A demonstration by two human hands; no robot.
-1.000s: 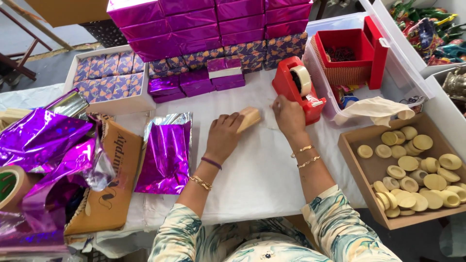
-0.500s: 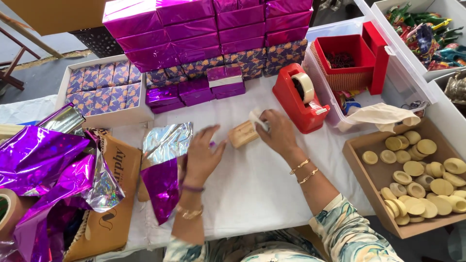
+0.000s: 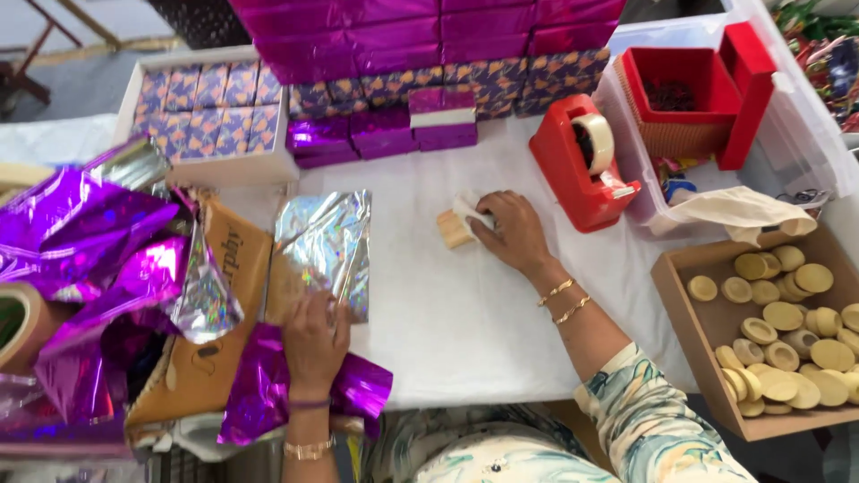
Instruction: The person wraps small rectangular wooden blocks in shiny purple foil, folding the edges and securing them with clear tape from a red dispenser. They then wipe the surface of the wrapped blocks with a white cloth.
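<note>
The left hand [image 3: 313, 340] presses flat, fingers spread, on a thin, crinkly holographic foil sheet [image 3: 324, 241]; the right hand [image 3: 512, 233] pinches a small, rigid wooden block [image 3: 452, 230].

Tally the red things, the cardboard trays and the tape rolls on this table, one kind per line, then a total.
Red plastic tape dispenser: 1
Red open-lidded box: 1
Brown cardboard tray of round tan discs: 1
White tape roll on the dispenser: 1
Tan tape roll at the left edge: 1
Total: 5

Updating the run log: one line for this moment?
left hand: on silver foil sheet | right hand: holding small wooden block | tape dispenser: beside right hand
</note>
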